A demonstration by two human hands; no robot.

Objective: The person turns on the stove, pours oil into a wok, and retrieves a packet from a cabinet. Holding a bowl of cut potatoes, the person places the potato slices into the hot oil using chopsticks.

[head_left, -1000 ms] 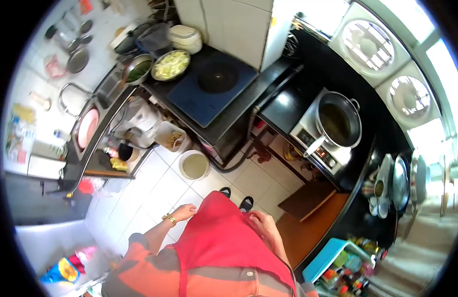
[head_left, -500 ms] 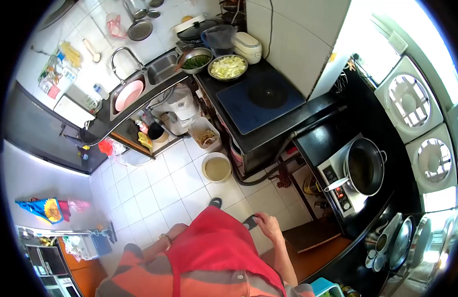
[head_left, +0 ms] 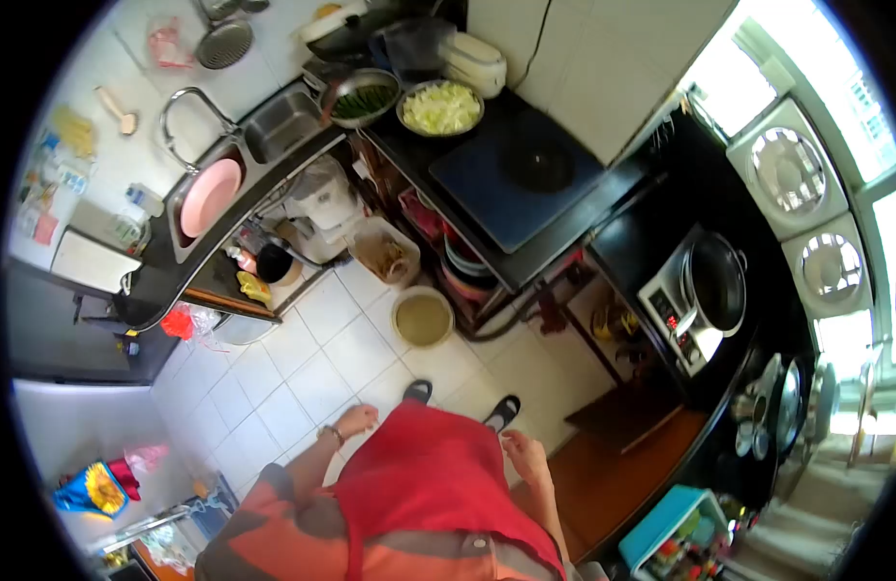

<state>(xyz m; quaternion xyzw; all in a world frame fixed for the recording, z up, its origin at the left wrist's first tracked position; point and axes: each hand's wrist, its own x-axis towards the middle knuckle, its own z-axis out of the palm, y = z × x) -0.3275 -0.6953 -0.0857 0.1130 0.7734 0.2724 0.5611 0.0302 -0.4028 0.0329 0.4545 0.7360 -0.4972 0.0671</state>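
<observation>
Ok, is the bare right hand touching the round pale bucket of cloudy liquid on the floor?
Apart. The head view shows it: white floor tiles lie plainly visible between the right hand and the nearest rim of the bucket.

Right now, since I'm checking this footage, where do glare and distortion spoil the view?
Head view: windows washed out nearly white; a pale sheen on the black counter; wide-angle distortion bows straight edges; a dark rounded border cuts the corners.
</observation>
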